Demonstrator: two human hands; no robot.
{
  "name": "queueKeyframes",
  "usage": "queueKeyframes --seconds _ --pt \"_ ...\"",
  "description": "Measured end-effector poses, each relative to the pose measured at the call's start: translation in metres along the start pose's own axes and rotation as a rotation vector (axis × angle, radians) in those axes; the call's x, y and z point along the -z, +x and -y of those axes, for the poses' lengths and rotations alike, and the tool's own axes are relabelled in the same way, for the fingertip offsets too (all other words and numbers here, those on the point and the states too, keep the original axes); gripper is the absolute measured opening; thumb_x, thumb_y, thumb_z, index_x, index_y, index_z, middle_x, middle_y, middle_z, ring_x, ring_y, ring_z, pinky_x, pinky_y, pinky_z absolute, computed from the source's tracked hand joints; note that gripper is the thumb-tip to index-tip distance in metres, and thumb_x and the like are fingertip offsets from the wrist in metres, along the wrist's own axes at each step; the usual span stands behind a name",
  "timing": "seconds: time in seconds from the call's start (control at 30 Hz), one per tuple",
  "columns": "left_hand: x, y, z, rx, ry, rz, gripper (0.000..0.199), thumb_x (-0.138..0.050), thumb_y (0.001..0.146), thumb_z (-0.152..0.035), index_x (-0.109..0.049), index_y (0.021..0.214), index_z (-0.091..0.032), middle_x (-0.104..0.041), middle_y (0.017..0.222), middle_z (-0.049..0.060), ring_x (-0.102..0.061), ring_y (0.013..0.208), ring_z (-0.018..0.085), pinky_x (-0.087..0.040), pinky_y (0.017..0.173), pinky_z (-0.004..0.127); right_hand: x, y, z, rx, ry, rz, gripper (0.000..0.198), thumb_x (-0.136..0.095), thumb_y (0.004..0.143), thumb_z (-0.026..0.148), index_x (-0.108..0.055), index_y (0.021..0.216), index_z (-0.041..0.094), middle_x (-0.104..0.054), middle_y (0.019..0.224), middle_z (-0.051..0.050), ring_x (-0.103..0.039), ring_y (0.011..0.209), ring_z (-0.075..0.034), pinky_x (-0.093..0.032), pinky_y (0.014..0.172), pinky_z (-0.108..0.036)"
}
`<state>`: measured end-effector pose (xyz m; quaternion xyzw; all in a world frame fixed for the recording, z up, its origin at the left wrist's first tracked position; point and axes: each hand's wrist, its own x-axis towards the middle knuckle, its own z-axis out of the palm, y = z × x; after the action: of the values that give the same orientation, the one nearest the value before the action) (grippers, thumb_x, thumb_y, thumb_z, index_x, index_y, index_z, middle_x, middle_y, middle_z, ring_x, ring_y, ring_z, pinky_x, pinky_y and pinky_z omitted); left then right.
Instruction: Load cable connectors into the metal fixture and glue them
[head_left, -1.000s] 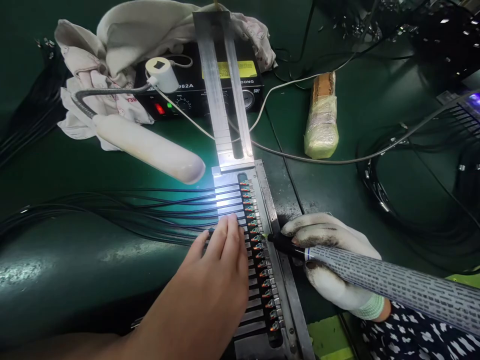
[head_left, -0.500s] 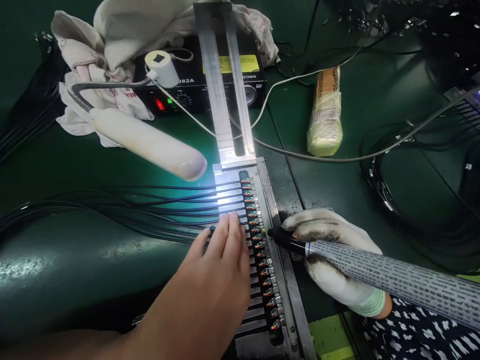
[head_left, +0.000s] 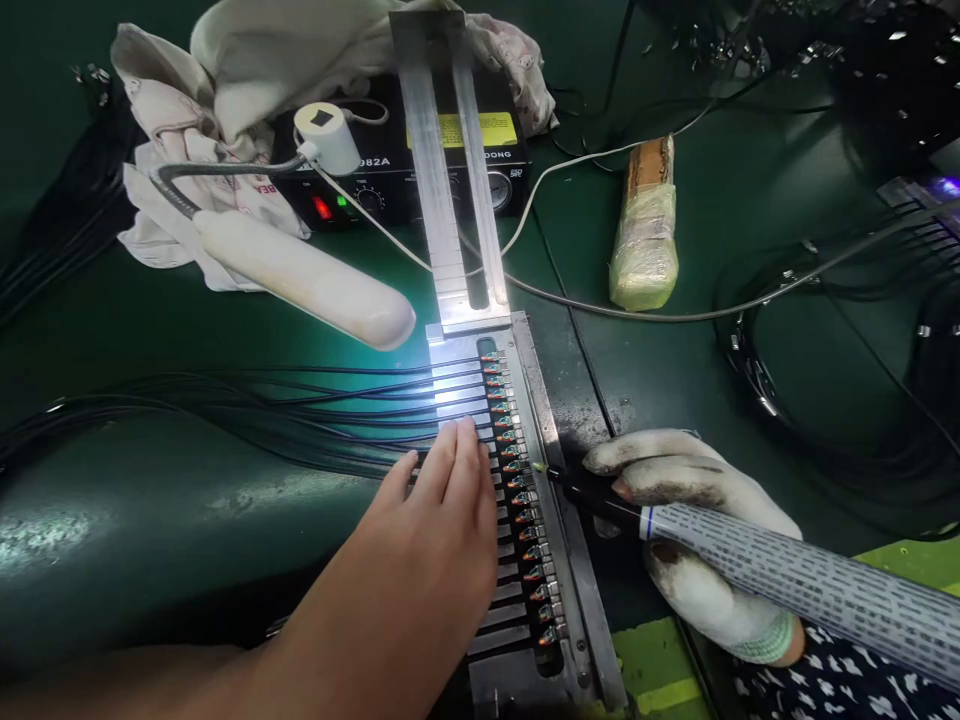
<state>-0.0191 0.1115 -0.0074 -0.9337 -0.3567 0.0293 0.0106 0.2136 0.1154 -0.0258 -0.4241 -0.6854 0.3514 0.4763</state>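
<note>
A slotted metal fixture [head_left: 491, 690] holds a row of several thin black cables [head_left: 315, 412], their small metal connectors [head_left: 523, 498] with orange and green wires lined up along its right side. My bare left hand [head_left: 431, 540] lies over the fixture's left part, its fingers stretched forward onto the cables; its thumb is hidden. My right hand [head_left: 697, 500], in a stained white glove, is closed around a dispensing syringe [head_left: 780, 555] with a patterned grey barrel and black front end. The syringe's greenish tip [head_left: 540, 467] is just right of the connectors, above the fixture's rail; contact cannot be made out.
A white lamp [head_left: 300, 275] on a bent neck lights the fixture from the upper left. Behind stand a black control box [head_left: 390, 205] and bunched cloth [head_left: 180, 120]. A plastic-wrapped block [head_left: 645, 235] lies at the back right, with coiled black cables [head_left: 757, 370] further right.
My right hand has drawn the syringe slightly right and down, so its tip is farther from the connectors. My left hand stays nearly in place on the fixture. The view has shifted slightly.
</note>
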Motion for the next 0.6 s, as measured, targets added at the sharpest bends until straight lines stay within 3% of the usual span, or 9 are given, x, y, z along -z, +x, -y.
queueKeyframes --seconds 0.2,0.4,0.6 --pt "-0.0013 0.0003 -0.0011 0.005 0.004 -0.003 0.073 -0.06 0.074 -0.036 -0.05 0.133 0.007 -0.047 0.141 0.032 -0.042 0.133 0.045 -0.042 0.104 0.055 0.0005 0.0033 -0.001 -0.001 -0.077 0.106 0.022 -0.071 0.079 0.024 -0.066 0.1 0.02 -0.069 0.104 -0.008 -0.068 0.094 -0.024 -0.058 0.083 -0.037" --pt "-0.0009 -0.0004 -0.0012 0.022 0.009 -0.015 0.07 -0.057 0.075 -0.034 -0.052 0.132 0.006 -0.048 0.141 0.032 -0.044 0.132 0.044 -0.044 0.103 0.054 -0.0024 0.0069 -0.0026 0.01 -0.061 0.091 0.02 -0.071 0.078 0.023 -0.067 0.097 0.018 -0.07 0.102 -0.008 -0.068 0.094 -0.021 -0.057 0.086 -0.032" --pt "0.0042 0.0055 0.0001 0.009 0.047 -0.006 0.063 -0.058 0.075 -0.031 -0.058 0.128 0.003 -0.052 0.138 0.03 -0.047 0.13 0.043 -0.048 0.099 0.053 -0.0029 0.0076 -0.0023 -0.004 -0.08 0.076 0.019 -0.071 0.077 0.022 -0.067 0.096 0.02 -0.071 0.101 -0.008 -0.069 0.093 -0.024 -0.059 0.085 -0.036"
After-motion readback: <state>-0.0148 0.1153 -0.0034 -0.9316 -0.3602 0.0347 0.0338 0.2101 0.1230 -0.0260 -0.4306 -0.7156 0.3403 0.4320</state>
